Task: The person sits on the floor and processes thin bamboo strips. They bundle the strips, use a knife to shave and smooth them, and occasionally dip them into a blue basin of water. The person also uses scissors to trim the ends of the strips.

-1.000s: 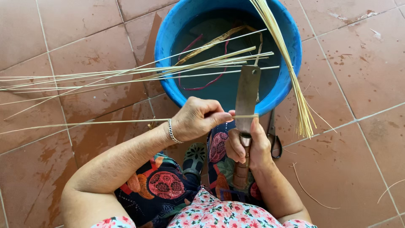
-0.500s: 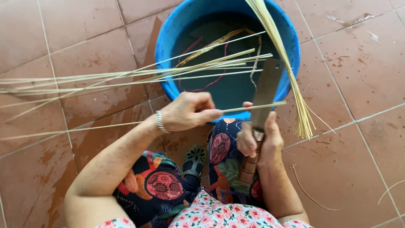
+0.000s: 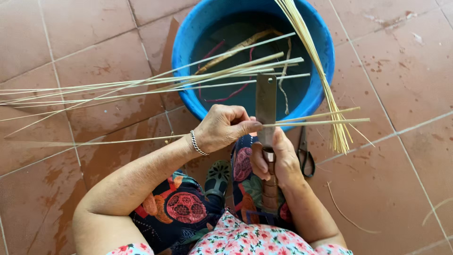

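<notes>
Both my hands meet in front of my knees, forearms bare.
My left hand (image 3: 225,126) is palm-down, fingers curled, thumb and forefinger pinched together, a bracelet at the wrist. My right hand (image 3: 276,158) is clenched in a fist, thumb pointing forward.

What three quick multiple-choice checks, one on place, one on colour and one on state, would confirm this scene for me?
1. Where do the scissors lie?
A. in the tub
B. on the tiles right of the right hand
C. on the lap

2. What colour is the tub?
A. blue
B. green
C. white

3. What is the state of the knife?
A. lying flat on the floor
B. held blade up in the right hand, a thin strip across it
C. resting in the tub

Key: 1 B, they rest on the floor tiles by that wrist; 2 A, its rim is bright blue; 3 B, the left hand pinches the strip at the blade.
</notes>
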